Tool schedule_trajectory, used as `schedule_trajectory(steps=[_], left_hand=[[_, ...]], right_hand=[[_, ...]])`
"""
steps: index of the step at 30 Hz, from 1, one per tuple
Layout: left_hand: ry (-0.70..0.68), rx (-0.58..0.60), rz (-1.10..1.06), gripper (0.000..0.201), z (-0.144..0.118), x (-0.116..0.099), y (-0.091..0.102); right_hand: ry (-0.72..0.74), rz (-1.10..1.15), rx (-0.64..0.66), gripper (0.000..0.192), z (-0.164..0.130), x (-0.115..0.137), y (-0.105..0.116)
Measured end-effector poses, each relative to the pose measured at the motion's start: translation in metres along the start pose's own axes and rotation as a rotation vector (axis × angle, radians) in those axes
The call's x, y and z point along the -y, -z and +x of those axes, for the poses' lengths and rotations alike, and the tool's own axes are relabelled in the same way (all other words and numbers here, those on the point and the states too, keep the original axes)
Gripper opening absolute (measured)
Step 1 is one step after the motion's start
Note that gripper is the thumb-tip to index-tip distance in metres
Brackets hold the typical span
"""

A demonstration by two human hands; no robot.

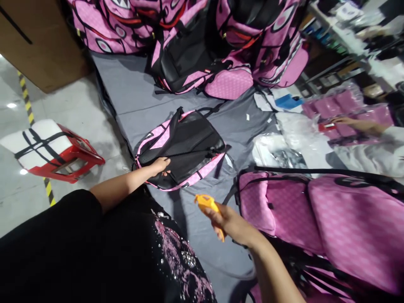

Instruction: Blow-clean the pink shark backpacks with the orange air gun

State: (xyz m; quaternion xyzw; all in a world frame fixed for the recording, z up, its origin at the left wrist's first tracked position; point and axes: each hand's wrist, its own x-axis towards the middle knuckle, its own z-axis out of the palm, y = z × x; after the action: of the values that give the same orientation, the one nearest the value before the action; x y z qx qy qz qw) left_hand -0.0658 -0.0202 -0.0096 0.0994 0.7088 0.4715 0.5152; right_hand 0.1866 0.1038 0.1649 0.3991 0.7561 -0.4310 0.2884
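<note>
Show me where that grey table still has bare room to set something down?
The grey cloth-covered table is bare between the pile of pink-and-black backpacks at the far edge and the single pink-and-black backpack lying flat. A narrower strip runs below that backpack, towards the right hand. The right side is crowded with clear plastic bags.

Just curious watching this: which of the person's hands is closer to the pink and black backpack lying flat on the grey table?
Left. The left hand rests on the backpack at its near edge; the right hand holds an orange tool apart from it.
</note>
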Motion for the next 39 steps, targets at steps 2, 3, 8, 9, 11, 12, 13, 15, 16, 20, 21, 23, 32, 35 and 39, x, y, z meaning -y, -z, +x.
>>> schedule_trajectory(steps=[2,3,8,9,11,12,13,15,16,20,21,23,32,35,39], left_hand=[[-0.127,-0.061,0.157,0.042,-0.006,0.008,-0.018],[-0.216,-0.110,0.315,0.048,-0.009,0.013,-0.028],[-0.444,-0.200,1.169,0.067,-0.010,0.032,-0.059],[-0.431,-0.180,1.209,0.068,-0.008,0.033,-0.061],[-0.425,-0.120,1.184,0.071,-0.005,0.030,-0.059],[-0.424,-0.068,1.141,0.071,-0.004,0.026,-0.056],[-0.410,0.008,1.092,0.071,-0.004,0.020,-0.050],[-0.368,0.139,1.008,0.068,-0.004,0.004,-0.032],[-0.375,0.152,0.969,0.066,-0.005,-0.004,-0.019],[-0.506,-0.094,0.539,0.056,0.002,-0.027,0.051],[-0.428,-0.137,0.335,0.054,0.006,-0.029,0.069],[-0.151,-0.142,-0.016,0.047,0.018,-0.032,0.100],[0.346,0.035,-0.253,0.060,0.065,-0.054,0.127],[0.354,0.071,-0.305,0.068,0.066,-0.053,0.125],[0.393,0.181,-0.344,0.079,0.064,-0.049,0.130]], right_hand=[[-0.013,-0.070,-0.236,0.050,0.005,0.005,0.006],[-0.054,-0.128,-0.386,0.049,0.008,0.007,0.011],[-0.083,-0.243,-0.278,0.048,0.017,0.011,0.012],[-0.101,-0.264,-0.303,0.049,0.017,0.011,0.008],[-0.183,-0.310,-0.432,0.050,0.015,0.012,-0.004],[-0.207,-0.315,-0.447,0.050,0.013,0.014,-0.011],[-0.203,-0.309,-0.414,0.050,0.012,0.016,-0.021],[-0.174,-0.293,-0.304,0.046,0.011,0.021,-0.045],[-0.193,-0.300,-0.293,0.044,0.011,0.024,-0.059],[-0.400,-0.372,-0.412,0.044,0.015,0.033,-0.129],[-0.426,-0.379,-0.420,0.044,0.018,0.034,-0.148],[-0.443,-0.372,-0.411,0.041,0.025,0.037,-0.184],[-0.516,-0.491,-0.710,0.042,0.130,0.051,-0.262],[-0.478,-0.482,-0.766,0.049,0.164,0.050,-0.268],[-0.437,-0.481,-0.798,0.052,0.184,0.042,-0.273]])
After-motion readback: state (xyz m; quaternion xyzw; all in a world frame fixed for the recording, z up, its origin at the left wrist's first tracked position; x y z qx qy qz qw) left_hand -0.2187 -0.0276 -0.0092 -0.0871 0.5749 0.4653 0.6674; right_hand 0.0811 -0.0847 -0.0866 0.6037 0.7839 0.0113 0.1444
